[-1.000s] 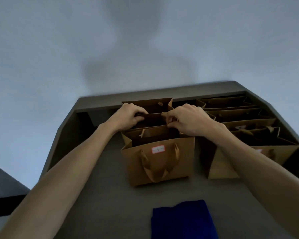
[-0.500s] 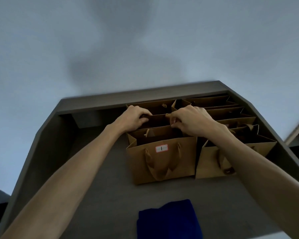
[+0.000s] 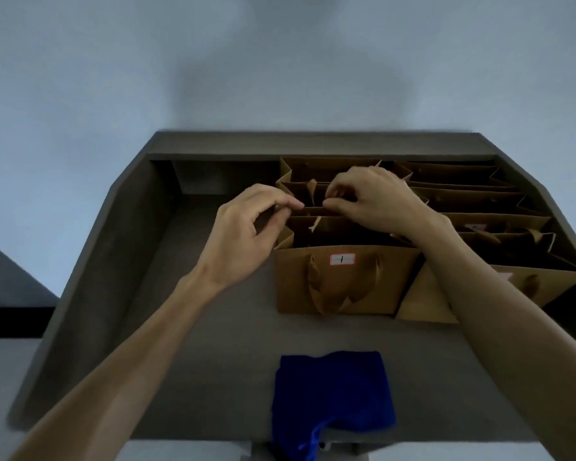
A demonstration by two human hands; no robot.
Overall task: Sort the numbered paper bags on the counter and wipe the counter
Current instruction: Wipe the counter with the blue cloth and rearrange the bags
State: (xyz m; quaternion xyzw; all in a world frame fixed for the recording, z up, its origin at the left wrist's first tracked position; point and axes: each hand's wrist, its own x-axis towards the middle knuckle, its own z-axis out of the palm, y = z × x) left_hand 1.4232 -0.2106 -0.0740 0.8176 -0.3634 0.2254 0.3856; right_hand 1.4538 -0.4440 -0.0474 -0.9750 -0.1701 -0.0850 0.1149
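Note:
A brown paper bag labelled 1 [image 3: 340,287] stands at the front of a row of bags on the grey counter [image 3: 213,344]. Right behind it stands a second bag [image 3: 313,211]. My left hand [image 3: 250,231] pinches the left end of that bag's rim with curled fingers. My right hand [image 3: 376,197] pinches the same rim nearer the middle. Further bags [image 3: 333,168] stand behind it. A folded blue cloth [image 3: 333,390] lies at the counter's front edge.
A second row of several brown bags [image 3: 479,207] fills the right side, its front bag [image 3: 423,301] touching bag 1. Raised grey walls [image 3: 313,144] border the counter at the back and sides. Bare counter surface lies left of the bags.
My left hand has slid left to the end of the bag's rim and its fingers have loosened. My right hand stays on the rim. The view has shifted, so the bags appear further right.

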